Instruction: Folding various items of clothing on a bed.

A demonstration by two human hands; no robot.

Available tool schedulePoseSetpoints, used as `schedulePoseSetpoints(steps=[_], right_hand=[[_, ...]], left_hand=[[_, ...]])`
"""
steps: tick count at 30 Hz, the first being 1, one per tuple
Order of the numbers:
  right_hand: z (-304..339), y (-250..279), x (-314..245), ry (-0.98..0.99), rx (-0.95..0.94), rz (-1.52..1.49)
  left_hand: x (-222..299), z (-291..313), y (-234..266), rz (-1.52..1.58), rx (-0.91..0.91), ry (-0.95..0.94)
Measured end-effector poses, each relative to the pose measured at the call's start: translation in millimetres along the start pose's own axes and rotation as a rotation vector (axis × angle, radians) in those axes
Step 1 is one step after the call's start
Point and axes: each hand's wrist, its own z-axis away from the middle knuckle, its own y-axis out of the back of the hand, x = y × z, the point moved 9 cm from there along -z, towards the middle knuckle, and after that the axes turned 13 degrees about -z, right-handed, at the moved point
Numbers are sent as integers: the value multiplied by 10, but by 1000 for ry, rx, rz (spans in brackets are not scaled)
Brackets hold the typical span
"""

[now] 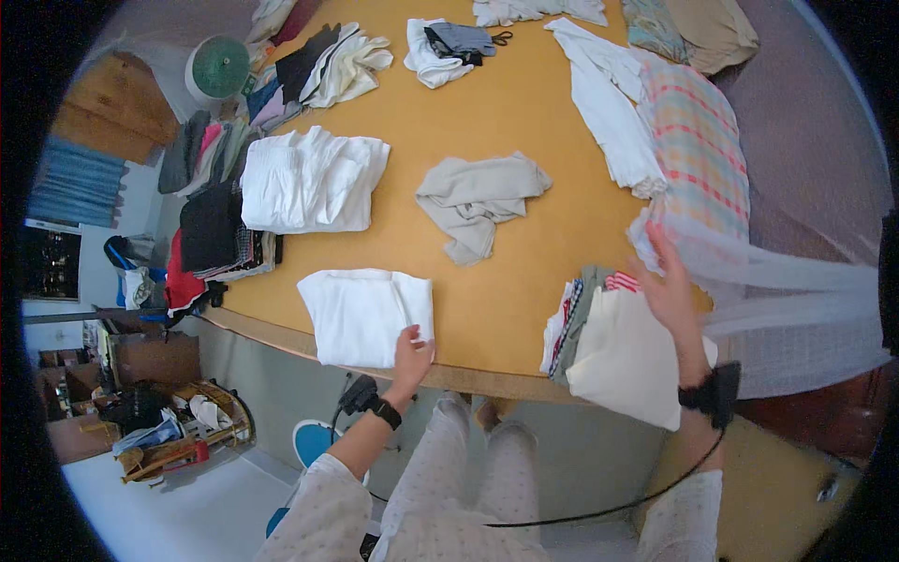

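My left hand (413,358) rests on the near right corner of a folded white cloth (361,314) at the table's front edge, its fingers slightly bent and apart. My right hand (669,284) is open and raised, fingers spread, with nothing in it. Just below it sits a pile of folded clothes (579,323), with a cream garment (627,351) on its right side overhanging the edge. A crumpled beige garment (482,197) lies in the middle of the table, beyond the space between my hands.
The yellow-topped table (506,309) holds a white folded stack (314,183) and dark clothes piles (211,229) on the left. Far back lie more garments (346,66). At right are white trousers (609,112), a checked cloth (698,140) and sheer white netting (796,290). A chair (314,440) stands below.
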Motion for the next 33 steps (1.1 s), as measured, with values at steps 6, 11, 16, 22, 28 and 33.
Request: schedulePoseSetpoints(steps=[6, 11, 16, 22, 28, 33], right_hand=[[-1047, -1043, 822, 14, -208, 176], [-1557, -1839, 1111, -69, -376, 440], [-1836, -2241, 1188, 146, -215, 767], [-2150, -1901, 530, 76, -314, 328], [-2223, -1274, -1306, 204, -380, 152], [-1660, -705, -2778, 178, -327, 30]], left_hand=[[-248, -251, 815, -123, 432, 118], [-786, -118, 1298, -125, 464, 329], [-456, -390, 1344, 26, 394, 290], [229, -837, 1352, 198, 366, 131], [1846, -924, 1286, 411, 112, -266], [3661, 119, 1619, 223, -29, -649]])
